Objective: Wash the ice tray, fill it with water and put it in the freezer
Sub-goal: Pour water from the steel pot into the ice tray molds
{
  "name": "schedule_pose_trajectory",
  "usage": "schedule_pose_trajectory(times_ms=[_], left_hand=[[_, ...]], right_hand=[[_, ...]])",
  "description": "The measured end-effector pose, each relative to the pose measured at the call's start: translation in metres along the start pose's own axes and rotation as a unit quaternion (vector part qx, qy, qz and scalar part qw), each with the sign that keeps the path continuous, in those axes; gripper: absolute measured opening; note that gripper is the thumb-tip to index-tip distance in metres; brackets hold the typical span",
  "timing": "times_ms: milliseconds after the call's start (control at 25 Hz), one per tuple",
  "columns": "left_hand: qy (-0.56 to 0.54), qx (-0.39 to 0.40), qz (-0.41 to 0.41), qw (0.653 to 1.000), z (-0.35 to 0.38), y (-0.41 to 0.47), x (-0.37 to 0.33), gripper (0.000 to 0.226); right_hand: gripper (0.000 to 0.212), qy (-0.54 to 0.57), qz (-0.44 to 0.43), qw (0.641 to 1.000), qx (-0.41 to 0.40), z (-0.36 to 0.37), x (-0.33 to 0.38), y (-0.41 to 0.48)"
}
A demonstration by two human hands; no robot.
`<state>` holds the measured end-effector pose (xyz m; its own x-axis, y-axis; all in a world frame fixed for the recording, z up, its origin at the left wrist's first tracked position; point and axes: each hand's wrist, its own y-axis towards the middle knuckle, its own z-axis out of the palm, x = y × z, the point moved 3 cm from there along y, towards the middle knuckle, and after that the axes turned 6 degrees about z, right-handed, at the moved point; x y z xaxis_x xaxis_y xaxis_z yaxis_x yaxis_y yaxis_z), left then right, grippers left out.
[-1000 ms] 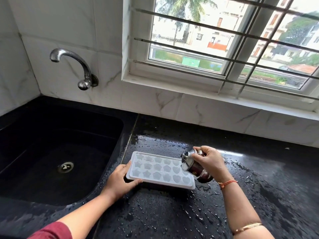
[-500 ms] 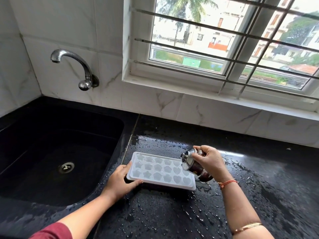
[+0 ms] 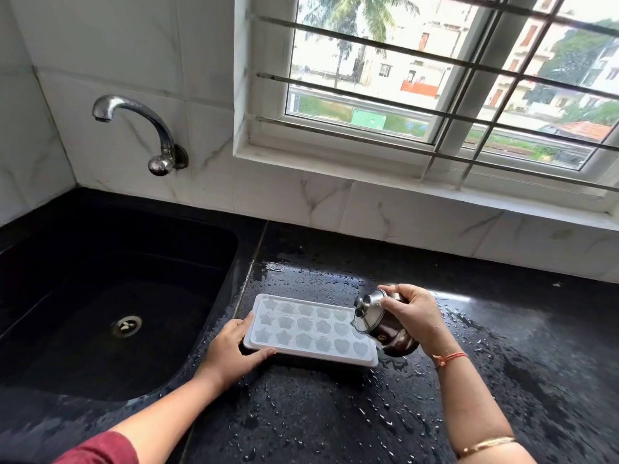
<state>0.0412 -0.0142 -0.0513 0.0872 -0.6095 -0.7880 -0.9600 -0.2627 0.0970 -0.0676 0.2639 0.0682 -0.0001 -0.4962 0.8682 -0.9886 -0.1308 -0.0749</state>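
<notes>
The left grip (image 3: 234,349) grasps the near-left corner of the tray (image 3: 311,326), with the thumb along the near rim and the fingers curled against the left end. The tray lies flat on the wet desk (image 3: 335,416), between the two grips. The sink (image 3: 100,296) is left of the left grip. The right grip (image 3: 415,316) is closed round a pot (image 3: 382,326), which is tilted with its lidded mouth over the tray's right end. Whether the pot touches the rim cannot be told.

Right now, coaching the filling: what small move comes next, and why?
Probably slide the tilted metal jug in the right hand leftward along the ice tray: it hangs over only the right-end cells; the left hand steadies the tray.
</notes>
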Motion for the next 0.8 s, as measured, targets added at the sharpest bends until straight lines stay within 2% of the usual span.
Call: schedule_pose_trajectory(times_ms=[40, 120, 240, 320, 360, 480, 600, 800], left_hand=[[0.0, 0.0, -0.001, 1.0, 0.0, 0.0, -0.001, 0.112], [0.001, -0.001, 0.001, 1.0, 0.0, -0.001, -0.001, 0.112], [-0.001, -0.004, 0.006, 1.0, -0.001, -0.001, -0.002, 0.107], [-0.002, -0.003, 0.007, 1.0, -0.001, -0.001, -0.002, 0.098], [-0.002, -0.002, 0.006, 1.0, 0.0, -0.001, -0.002, 0.095], [-0.002, 0.0, 0.004, 1.0, 0.0, 0.0, -0.002, 0.095], [0.001, 0.003, -0.003, 1.0, 0.0, 0.0, -0.002, 0.096], [0.001, 0.003, -0.004, 1.0, 0.001, 0.0, 0.001, 0.096]], right_hand=[[0.017, -0.005, 0.001, 1.0, 0.003, 0.0, 0.0, -0.001], [0.005, -0.029, -0.008, 0.999, 0.016, 0.002, 0.004, -0.006], [0.025, -0.076, -0.031, 0.996, 0.031, 0.007, 0.004, -0.008], [0.008, -0.104, -0.042, 0.993, 0.035, 0.009, 0.004, -0.01], [0.01, -0.12, -0.048, 0.991, 0.035, 0.01, 0.003, -0.01], [0.023, -0.125, -0.055, 0.99, 0.021, 0.012, -0.001, -0.01], [0.012, -0.097, -0.061, 0.993, 0.029, 0.012, 0.005, -0.012], [0.013, -0.1, -0.063, 0.993, 0.031, 0.01, 0.004, -0.011]])
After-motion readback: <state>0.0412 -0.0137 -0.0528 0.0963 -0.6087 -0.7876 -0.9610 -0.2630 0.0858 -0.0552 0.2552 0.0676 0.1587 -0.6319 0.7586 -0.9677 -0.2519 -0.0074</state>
